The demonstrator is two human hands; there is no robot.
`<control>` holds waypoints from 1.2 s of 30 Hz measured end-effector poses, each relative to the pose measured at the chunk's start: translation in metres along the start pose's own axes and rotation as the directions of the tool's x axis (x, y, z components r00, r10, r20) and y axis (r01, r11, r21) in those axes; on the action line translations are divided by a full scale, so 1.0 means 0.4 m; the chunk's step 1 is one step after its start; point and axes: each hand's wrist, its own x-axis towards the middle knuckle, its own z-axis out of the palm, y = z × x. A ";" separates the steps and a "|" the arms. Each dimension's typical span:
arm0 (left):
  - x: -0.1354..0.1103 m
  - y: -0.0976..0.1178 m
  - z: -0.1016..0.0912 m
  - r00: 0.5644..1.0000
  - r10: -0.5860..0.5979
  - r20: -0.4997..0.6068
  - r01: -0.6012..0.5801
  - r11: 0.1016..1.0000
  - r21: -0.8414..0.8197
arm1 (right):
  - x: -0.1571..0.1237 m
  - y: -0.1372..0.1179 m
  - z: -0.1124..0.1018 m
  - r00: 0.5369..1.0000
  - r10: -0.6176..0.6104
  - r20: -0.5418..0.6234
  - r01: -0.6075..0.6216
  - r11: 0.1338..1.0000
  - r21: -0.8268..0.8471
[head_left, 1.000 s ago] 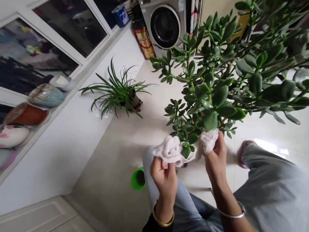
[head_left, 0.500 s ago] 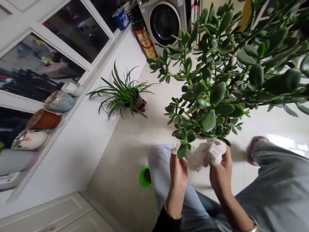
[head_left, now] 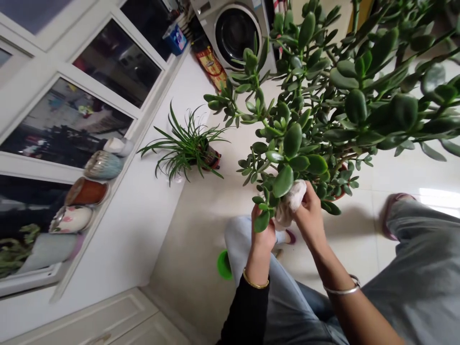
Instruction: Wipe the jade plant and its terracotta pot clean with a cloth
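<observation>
A white cloth (head_left: 295,195) is bunched up among the lower leaves of a large jade plant (head_left: 292,140). My right hand (head_left: 311,214) is closed on the cloth's right part, just under the thick leaves. On the other side, my left hand (head_left: 264,235) curls around the cloth's left part, close to a low sprig. Leaves of that sprig hang in front of the left fingers and hide some of them. Behind the foliage, only a bit of the plant's reddish pot (head_left: 341,184) shows.
A spider-like potted plant (head_left: 194,148) stands on the floor by the wall. Several pots, including a brown pot (head_left: 86,191), line the windowsill. A green cup-like container (head_left: 223,264) is beside my left knee. At the back is a washing machine (head_left: 237,36).
Both hands held the cloth stretched below the plant; now it is bunched up among the leaves. My right hand moved up and left, closer to my left hand. The view shifted slightly.
</observation>
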 end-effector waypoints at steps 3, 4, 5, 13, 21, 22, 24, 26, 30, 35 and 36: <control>0.014 0.016 -0.006 0.998 -0.059 0.030 0.059 0.998 -0.012 | 0.028 0.001 -0.002 0.995 0.079 0.062 -0.084 0.992 0.089; 0.016 0.021 -0.006 0.996 -0.083 0.041 0.084 0.996 -0.015 | 0.037 0.004 -0.002 0.990 0.108 0.088 -0.119 0.984 0.130; 0.016 0.027 -0.006 0.993 -0.107 0.050 0.108 0.994 -0.016 | 0.045 0.007 0.000 0.985 0.135 0.112 -0.152 0.974 0.170; 0.011 0.092 0.013 0.947 -0.280 0.160 0.300 0.946 -0.120 | 0.055 -0.002 0.003 0.942 0.252 0.221 -0.317 0.885 0.341; 0.012 0.110 0.024 0.918 -0.385 0.093 0.394 0.909 -0.137 | 0.048 -0.002 0.004 0.942 0.254 0.218 -0.322 0.863 0.388; 0.013 0.108 0.023 0.916 -0.392 0.087 0.401 0.905 -0.141 | 0.052 0.003 0.010 0.948 0.251 0.197 -0.311 0.864 0.395; 0.015 0.101 0.018 0.917 -0.388 0.089 0.397 0.906 -0.147 | 0.058 0.011 0.018 0.952 0.252 0.172 -0.301 0.863 0.405; 0.020 0.093 0.012 0.929 -0.359 0.091 0.369 0.918 -0.145 | 0.059 0.015 0.020 0.955 0.244 0.169 -0.293 0.866 0.405; 0.029 0.080 0.002 0.951 -0.304 0.064 0.310 0.944 -0.117 | 0.037 0.010 0.003 0.954 0.220 0.205 -0.287 0.869 0.404; 0.036 0.077 -0.005 0.966 -0.227 0.124 0.235 0.971 -0.053 | 0.003 0.000 -0.010 0.960 0.204 0.193 -0.267 0.873 0.407; 0.037 0.077 -0.006 0.971 -0.208 0.118 0.214 0.976 -0.038 | 0.000 -0.001 -0.007 0.964 0.199 0.176 -0.255 0.880 0.400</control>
